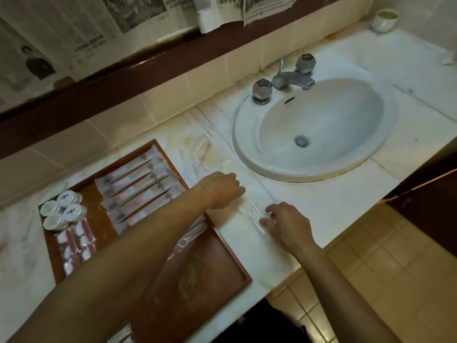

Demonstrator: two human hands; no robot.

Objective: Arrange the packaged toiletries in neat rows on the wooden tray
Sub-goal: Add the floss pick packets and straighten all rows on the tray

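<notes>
The wooden tray [222, 246] lies on the marble counter at the left. It holds a row of long toothbrush packets [141, 191], round white containers [65, 209] and small red-and-white packets [75, 240]. My left hand [218, 190] reaches across the tray's right edge, fingers curled down on a clear plastic packet [241, 205] on the counter. My right hand [288, 226] is just right of it, loosely bent fingertips touching the other end of the clear packaging [256, 216]. My left forearm hides part of the tray.
More clear packets [197, 157] lie on the counter between the tray and the white sink [249, 154]. Behind the basin stand the faucet [293, 79] and its knobs. A white cup [384, 19] is at the far right corner. The counter's front edge runs below my right hand.
</notes>
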